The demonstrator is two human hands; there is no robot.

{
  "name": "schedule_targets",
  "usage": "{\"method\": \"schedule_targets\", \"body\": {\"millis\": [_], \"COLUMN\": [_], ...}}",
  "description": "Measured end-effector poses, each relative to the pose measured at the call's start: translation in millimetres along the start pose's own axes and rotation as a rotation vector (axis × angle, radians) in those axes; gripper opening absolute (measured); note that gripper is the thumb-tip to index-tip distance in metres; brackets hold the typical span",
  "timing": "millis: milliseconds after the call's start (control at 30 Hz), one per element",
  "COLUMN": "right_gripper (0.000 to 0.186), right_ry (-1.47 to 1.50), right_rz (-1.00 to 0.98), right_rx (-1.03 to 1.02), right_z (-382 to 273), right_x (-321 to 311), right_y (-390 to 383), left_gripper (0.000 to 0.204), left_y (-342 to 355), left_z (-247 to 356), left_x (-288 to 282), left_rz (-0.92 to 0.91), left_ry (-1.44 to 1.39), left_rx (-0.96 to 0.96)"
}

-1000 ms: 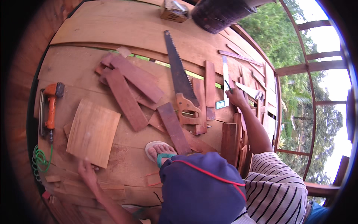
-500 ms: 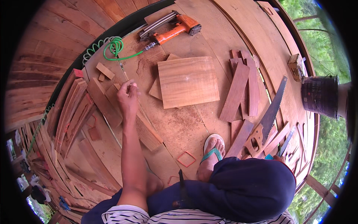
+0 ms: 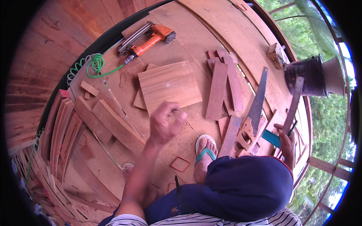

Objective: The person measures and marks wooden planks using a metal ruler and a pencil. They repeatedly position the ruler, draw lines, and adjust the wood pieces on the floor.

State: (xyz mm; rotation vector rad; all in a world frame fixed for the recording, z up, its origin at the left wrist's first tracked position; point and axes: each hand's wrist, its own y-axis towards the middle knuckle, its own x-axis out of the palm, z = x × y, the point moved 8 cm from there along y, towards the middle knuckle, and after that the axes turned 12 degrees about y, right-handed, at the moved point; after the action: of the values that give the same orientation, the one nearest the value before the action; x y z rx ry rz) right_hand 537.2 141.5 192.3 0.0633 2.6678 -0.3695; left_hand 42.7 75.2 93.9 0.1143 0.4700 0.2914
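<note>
My left hand [image 3: 166,122] hangs in front of a pale wooden board [image 3: 171,84], its fingers curled and smeared by motion. Whatever is in them, if anything, is too small to make out. At the right, beside my knee, my right hand [image 3: 287,145] is closed on a tool with a long narrow blade [image 3: 294,101] and teal parts [image 3: 271,138]. The blade points up past a dark bucket. Just left of that hand lies a handsaw [image 3: 254,113] with a wooden handle. The pale board rests on another piece of wood [image 3: 139,99].
An orange nail gun [image 3: 149,41] with a green coiled hose [image 3: 97,64] lies at the back. Dark red wood slats [image 3: 217,90] are stacked right of the board. Ribbed planks [image 3: 117,120] lie left. A dark bucket [image 3: 306,77] and small wooden block [image 3: 276,55] stand at the right edge.
My left hand has moved right and nearer, from the left planks to the board's front edge. My right hand has come into view, raising the teal tool. The whole view has shifted.
</note>
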Motion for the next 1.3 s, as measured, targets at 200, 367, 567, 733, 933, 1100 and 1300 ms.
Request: {"method": "schedule_targets", "body": {"millis": [200,367,567,733,933,1100,1300], "right_gripper": [0.017,0.040,0.028,0.046,0.086,0.075,0.061], "right_ry": [0.428,0.772,0.103,-0.236,-0.888,-0.780,0.190], "right_rz": [-0.335,-0.715,-0.632,-0.588,-0.741,-1.096,-0.953], "right_rx": [0.059,0.123,-0.488,-0.926,-0.763,-0.515,0.229], "right_z": [-41.9,-67.2,-101.9,-98.7,-80.2,-65.9,-18.8], "right_x": [199.7,292.5,358.9,423.3,467.3,414.0,334.7], "right_y": [-1.1,-26.9,59.7,116.3,145.1,147.2,78.4], "left_gripper": [0.076,0.061,0.025,0.026,0.026,0.025,0.024], "left_y": [-48.3,-35.1,-29.0,-35.0,-47.1,-51.5,-44.8], "left_z": [114.8,77.7,8.3,-51.4,-77.0,-65.1,-71.5], "left_x": [92.1,52.8,-46.2,-126.0,-193.9,-197.3,-185.2], "left_rz": [-0.234,0.013,0.378,0.766,0.753,0.798,0.738], "left_ry": [0.159,0.132,-0.488,-0.845,-0.998,-1.035,-1.131], "left_rx": [0.401,0.248,-0.236,-0.414,-0.319,-0.340,-0.315]}}
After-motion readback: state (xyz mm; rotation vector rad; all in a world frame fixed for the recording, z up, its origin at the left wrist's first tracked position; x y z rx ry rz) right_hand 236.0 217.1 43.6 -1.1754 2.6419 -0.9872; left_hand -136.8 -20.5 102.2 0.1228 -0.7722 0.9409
